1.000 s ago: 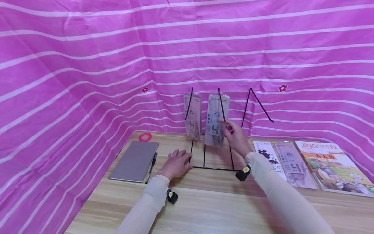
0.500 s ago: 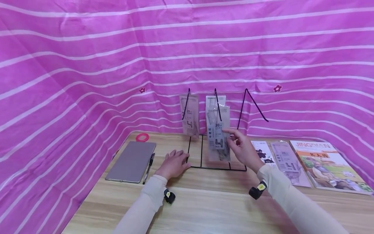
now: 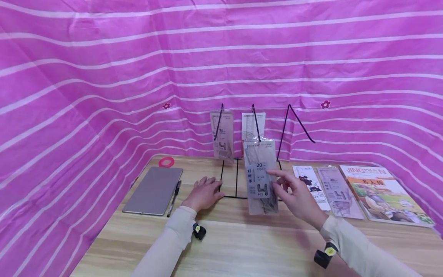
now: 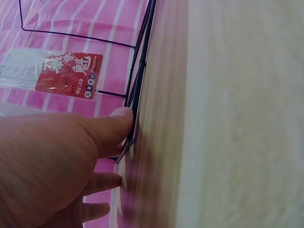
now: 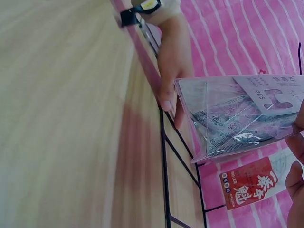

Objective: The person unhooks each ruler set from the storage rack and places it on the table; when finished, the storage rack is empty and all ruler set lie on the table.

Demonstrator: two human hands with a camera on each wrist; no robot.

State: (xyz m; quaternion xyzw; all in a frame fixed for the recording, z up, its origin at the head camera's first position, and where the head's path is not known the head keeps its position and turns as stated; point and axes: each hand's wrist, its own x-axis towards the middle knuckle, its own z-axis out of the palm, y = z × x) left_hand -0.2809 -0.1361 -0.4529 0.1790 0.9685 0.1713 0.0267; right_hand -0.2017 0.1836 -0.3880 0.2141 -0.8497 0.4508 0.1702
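Note:
My right hand [image 3: 297, 194] pinches the right edge of a clear-bagged ruler set [image 3: 261, 177], labelled 20 cm and 4 PCS. The packet is upright in front of the black wire display rack [image 3: 237, 181], its top overlapping the tip of the middle hook in the head view. Behind it, another ruler packet [image 3: 252, 125] hangs on that hook; its red card [image 5: 247, 183] shows in the right wrist view. A third ruler set [image 3: 222, 134] hangs on the left hook. My left hand [image 3: 204, 192] rests at the rack base's front left corner, thumb [image 4: 121, 116] against the wire, fingers extended.
The right hook [image 3: 301, 123] of the rack carries nothing. Left of it lie a grey notebook [image 3: 154, 190], a pen [image 3: 174, 196] and a pink ring [image 3: 166, 162]. To the right are a cat-print packet [image 3: 311, 184], a flat ruler set [image 3: 339, 192] and a magazine [image 3: 387, 196].
My right hand has drawn the front ruler set off the middle hook area, forward and down toward me, uncovering the packet behind. The left hand has stayed at the rack's corner.

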